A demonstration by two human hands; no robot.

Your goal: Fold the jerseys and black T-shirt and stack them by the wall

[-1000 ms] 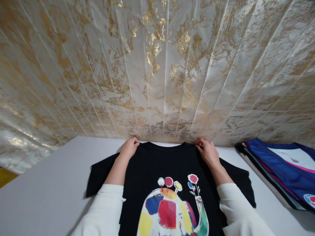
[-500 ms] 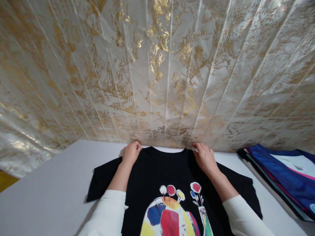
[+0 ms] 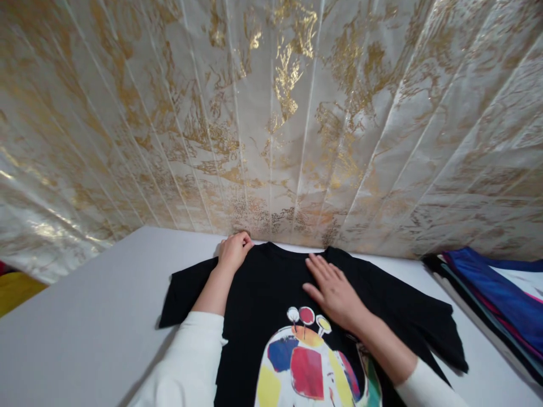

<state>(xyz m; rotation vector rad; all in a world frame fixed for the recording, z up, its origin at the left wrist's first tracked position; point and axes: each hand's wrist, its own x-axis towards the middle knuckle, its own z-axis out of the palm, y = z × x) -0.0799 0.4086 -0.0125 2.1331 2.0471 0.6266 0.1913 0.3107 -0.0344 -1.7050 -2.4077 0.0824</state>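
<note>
A black T-shirt [image 3: 263,294] with a colourful printed picture lies spread on the white table, its neckline toward the back wall. My left hand [image 3: 235,250] is closed in a pinch on the shirt's left shoulder, beside the collar. Flat on the chest, just below the right side of the neckline, rests my right hand [image 3: 333,291] with its fingers stretched out. My right forearm covers part of the print. The shirt's lower part runs out of view at the bottom.
Folded clothes [image 3: 487,305] are stacked at the table's right, a blue one on top. Behind the white table [image 3: 106,305] hangs a gold-patterned pale covering [image 3: 271,141]. Yellow cloth [image 3: 19,291] shows beyond the left edge.
My right hand has let go of the right shoulder and moved left onto the shirt's chest, flattening out. My left hand keeps its pinch. The view has shifted slightly.
</note>
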